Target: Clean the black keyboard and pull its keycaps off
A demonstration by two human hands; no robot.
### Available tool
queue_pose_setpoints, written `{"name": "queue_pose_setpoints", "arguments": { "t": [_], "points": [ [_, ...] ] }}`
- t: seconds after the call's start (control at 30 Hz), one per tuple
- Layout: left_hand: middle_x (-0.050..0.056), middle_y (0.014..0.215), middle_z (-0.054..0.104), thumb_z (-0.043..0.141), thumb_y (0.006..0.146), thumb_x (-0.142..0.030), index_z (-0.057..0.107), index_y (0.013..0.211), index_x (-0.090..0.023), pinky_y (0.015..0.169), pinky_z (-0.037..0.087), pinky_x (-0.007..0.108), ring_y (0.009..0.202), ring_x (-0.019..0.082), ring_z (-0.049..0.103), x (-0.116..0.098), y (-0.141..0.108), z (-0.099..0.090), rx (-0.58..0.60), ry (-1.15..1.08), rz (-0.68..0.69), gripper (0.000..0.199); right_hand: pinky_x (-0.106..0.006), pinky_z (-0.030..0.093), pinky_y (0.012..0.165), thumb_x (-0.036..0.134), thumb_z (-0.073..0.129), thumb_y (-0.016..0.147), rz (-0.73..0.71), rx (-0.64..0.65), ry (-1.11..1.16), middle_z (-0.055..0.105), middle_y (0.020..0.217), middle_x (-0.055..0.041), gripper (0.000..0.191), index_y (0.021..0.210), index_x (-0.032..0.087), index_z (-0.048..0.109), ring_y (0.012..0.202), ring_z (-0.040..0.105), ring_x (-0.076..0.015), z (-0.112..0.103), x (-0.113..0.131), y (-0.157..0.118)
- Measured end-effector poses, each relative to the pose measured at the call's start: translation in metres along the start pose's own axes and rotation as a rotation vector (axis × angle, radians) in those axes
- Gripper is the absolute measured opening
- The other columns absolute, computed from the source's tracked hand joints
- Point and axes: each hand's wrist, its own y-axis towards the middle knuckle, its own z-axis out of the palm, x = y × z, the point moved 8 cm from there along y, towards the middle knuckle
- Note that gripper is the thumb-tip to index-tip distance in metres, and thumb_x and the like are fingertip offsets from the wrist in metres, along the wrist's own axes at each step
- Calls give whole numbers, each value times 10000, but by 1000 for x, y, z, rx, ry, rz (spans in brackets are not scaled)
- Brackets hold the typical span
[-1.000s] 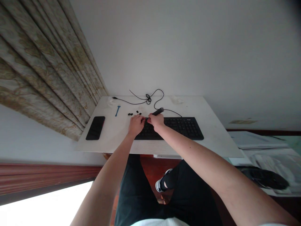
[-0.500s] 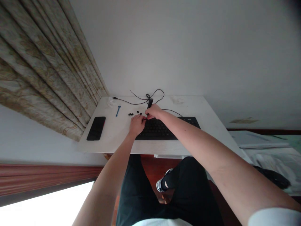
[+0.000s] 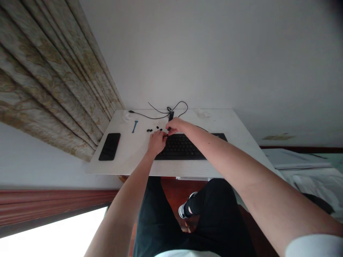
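A black keyboard (image 3: 184,147) lies near the front of the white desk. My left hand (image 3: 157,141) rests over its upper left corner, fingers bent and close together; a small dark bit shows at the fingertips, too small to name. Just beyond the keyboard's back edge, my right hand (image 3: 174,125) is closed round a slim black tool (image 3: 171,115), whose broad end sticks up past the fingers. The tool's lower end is mostly hidden by the hand. Both hands' fingertips nearly meet. Several loose black keycaps (image 3: 157,127) lie on the desk behind my left hand.
A blue plastic tool (image 3: 134,126) and a black phone (image 3: 109,146) lie on the left of the desk (image 3: 128,153). A black cable (image 3: 183,102) loops along the back by the wall. The patterned curtain (image 3: 66,71) hangs at the left edge.
My right hand and forearm have shifted slightly up and away from the keyboard, uncovering more keys. My left hand stays almost where it was.
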Motion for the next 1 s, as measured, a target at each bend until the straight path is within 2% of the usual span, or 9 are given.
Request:
{"name": "queue_pose_setpoints", "arguments": {
  "t": [0.1,0.3,0.4,0.5,0.6,0.7,0.8,0.9,1.0],
  "points": [
    [91,1098,691,562,955,-240,684,1043,-221,994,427,446,1110,281,593,-1,-1,0,3,-5,1,152,-330,627,529,-9,769,657,139,-40,-73,591,483,-4,205,791,111,670,543,690,-234,-7,-11,-13],
    [100,1098,675,524,985,-248,652,1061,-204,996,430,439,1120,271,590,-2,-2,0,-12,-1,16,155,-308,634,558,60,773,721,57,-68,25,632,533,-36,158,823,93,655,529,680,-201,-25,-13,-32],
    [107,1094,672,498,992,-214,628,1088,-187,982,454,424,1094,253,602,5,-1,-2,-68,-80,-9,164,-293,640,585,57,732,767,-45,-118,155,664,577,-53,98,786,98,645,546,688,-183,-48,-13,-39],
    [109,1102,674,472,995,-186,617,1110,-182,961,486,400,1075,234,615,17,-1,-4,-168,-217,-61,185,-267,639,592,55,711,786,-155,-235,243,687,615,-62,75,770,98,652,561,699,-171,-95,-20,-49],
    [107,1101,678,475,992,-189,622,1124,-192,952,509,399,1085,232,623,25,-3,-6,-244,-310,-97,198,-228,625,575,74,719,775,-262,-413,291,691,625,-49,65,765,110,666,560,700,-157,-162,-41,-63],
    [107,1104,686,499,984,-195,636,1127,-196,958,521,407,1085,234,631,26,-3,-6,-259,-327,-90,198,-200,599,530,89,722,761,-298,-652,372,668,592,-23,67,763,127,667,543,684,-142,-237,-82,-83],
    [108,1116,695,510,980,-191,658,1122,-195,988,517,416,1095,235,636,22,-3,-7,-247,-301,-62,205,-151,532,459,95,710,763,-251,-835,453,656,590,-29,83,711,142,665,508,642,-115,-294,-128,-101],
    [105,1117,708,520,975,-191,686,1100,-192,1025,502,419,1109,234,639,19,-2,-8,-227,-274,-52,207,-123,503,471,73,686,751,-250,-867,611,664,623,-38,121,674,154,642,522,632,-92,-317,-160,-107],
    [106,1123,718,529,967,-190,702,1101,-172,1013,509,390,1076,221,654,22,2,-11,-210,-284,-96,220,-139,517,488,114,701,719,-328,-859,639,673,646,-28,76,692,150,640,544,638,-99,-320,-167,-106]
  ]
}}
